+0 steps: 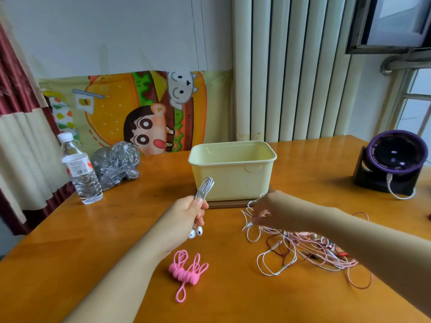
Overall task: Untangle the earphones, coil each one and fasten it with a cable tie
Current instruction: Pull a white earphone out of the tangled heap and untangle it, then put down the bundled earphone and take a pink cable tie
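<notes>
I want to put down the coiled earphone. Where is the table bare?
The table is bare between bottle and box, left of the ties, and between box and fan. Crowded: the tangle by the right hand.

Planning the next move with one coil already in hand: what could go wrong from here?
1. The coiled white earphone in the left hand shows no tie. With its earbuds dangling below the fist, the loops may slip loose.
2. The right hand is at the tangle of white, pink and red cables. Tugging one strand could tighten knots or drag the heap.
3. The pink cable ties lie bunched together, so freeing one single-handed may be fiddly.
</notes>
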`<state>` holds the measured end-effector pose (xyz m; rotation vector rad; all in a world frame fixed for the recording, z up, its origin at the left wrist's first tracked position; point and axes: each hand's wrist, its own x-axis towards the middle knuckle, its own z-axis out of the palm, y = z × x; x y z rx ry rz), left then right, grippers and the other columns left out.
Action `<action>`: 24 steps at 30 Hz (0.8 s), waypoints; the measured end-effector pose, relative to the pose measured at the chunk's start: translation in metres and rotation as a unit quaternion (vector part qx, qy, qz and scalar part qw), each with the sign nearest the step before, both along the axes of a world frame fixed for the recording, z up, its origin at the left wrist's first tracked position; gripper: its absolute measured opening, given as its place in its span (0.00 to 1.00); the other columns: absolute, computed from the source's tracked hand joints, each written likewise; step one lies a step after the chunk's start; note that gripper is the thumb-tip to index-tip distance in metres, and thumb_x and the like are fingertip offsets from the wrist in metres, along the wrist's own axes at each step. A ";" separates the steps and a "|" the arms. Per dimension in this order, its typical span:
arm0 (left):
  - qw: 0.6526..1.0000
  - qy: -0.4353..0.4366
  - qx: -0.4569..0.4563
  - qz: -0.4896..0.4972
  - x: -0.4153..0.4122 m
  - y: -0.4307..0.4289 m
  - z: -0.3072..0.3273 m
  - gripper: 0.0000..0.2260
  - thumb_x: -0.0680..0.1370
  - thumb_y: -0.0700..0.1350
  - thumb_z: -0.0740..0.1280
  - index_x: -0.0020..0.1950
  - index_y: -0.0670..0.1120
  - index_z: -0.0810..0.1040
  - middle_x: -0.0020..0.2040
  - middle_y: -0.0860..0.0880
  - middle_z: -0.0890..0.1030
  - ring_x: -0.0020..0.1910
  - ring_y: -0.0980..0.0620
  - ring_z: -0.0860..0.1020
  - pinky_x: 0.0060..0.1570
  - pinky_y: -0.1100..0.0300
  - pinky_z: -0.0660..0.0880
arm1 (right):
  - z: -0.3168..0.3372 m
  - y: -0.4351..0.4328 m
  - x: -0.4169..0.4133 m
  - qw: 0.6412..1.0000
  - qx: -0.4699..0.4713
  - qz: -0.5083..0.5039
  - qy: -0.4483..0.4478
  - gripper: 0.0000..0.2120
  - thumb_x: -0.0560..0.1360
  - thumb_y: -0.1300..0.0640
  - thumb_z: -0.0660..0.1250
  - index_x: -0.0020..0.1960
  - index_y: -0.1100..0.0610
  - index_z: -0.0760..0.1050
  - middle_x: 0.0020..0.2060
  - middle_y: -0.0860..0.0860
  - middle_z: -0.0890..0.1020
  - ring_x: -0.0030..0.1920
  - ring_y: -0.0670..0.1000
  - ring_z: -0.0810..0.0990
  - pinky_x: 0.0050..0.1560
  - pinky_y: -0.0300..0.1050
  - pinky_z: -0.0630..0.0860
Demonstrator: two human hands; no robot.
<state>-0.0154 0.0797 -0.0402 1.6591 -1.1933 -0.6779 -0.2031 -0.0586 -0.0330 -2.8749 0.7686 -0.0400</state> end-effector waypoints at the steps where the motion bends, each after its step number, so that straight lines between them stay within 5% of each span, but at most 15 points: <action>1: 1.000 0.002 -0.001 0.003 0.000 0.001 0.000 0.14 0.84 0.45 0.51 0.45 0.46 0.74 0.33 0.52 0.70 0.37 0.54 0.71 0.45 0.55 0.70 | 0.006 -0.001 -0.003 1.000 0.017 -0.005 -0.014 0.12 0.77 0.50 0.64 0.56 0.53 0.80 0.50 0.46 0.82 0.45 0.42 0.78 0.44 0.27 0.73; 3: 1.000 0.008 -0.004 0.011 0.000 0.003 0.001 0.14 0.84 0.45 0.51 0.45 0.45 0.74 0.34 0.51 0.69 0.37 0.54 0.71 0.45 0.57 0.70 | 0.014 -0.004 -0.008 1.000 0.018 -0.016 -0.010 0.12 0.78 0.51 0.63 0.54 0.56 0.81 0.44 0.46 0.82 0.40 0.41 0.78 0.42 0.28 0.74; 7: 0.999 0.022 -0.013 0.023 0.002 0.009 0.000 0.14 0.84 0.45 0.52 0.45 0.45 0.74 0.33 0.52 0.69 0.37 0.54 0.71 0.44 0.57 0.70 | 0.007 -0.012 -0.019 0.990 -0.042 -0.058 0.123 0.13 0.79 0.50 0.61 0.58 0.54 0.79 0.52 0.48 0.82 0.49 0.48 0.81 0.53 0.40 0.78; 10: 0.999 0.028 -0.013 0.027 0.007 0.012 -0.001 0.14 0.84 0.45 0.52 0.45 0.45 0.74 0.33 0.52 0.69 0.37 0.54 0.71 0.45 0.56 0.70 | -0.003 -0.015 -0.023 0.973 -0.099 -0.089 0.187 0.11 0.79 0.53 0.60 0.55 0.54 0.79 0.50 0.50 0.82 0.48 0.51 0.81 0.51 0.45 0.79; 17: 0.999 0.015 0.010 0.050 0.019 0.024 -0.010 0.13 0.84 0.46 0.52 0.46 0.45 0.74 0.34 0.52 0.70 0.37 0.54 0.72 0.44 0.58 0.72 | 0.004 0.020 0.012 0.986 -0.145 0.002 0.078 0.17 0.74 0.51 0.65 0.62 0.46 0.74 0.59 0.45 0.77 0.59 0.49 0.73 0.61 0.47 0.71; 24: 0.997 0.026 0.048 0.056 0.026 0.037 -0.026 0.14 0.84 0.46 0.52 0.46 0.45 0.75 0.33 0.52 0.70 0.36 0.54 0.72 0.43 0.57 0.71 | -0.033 0.104 0.059 0.996 -0.013 0.091 0.005 0.15 0.74 0.44 0.66 0.55 0.52 0.75 0.48 0.51 0.81 0.48 0.54 0.79 0.47 0.48 0.78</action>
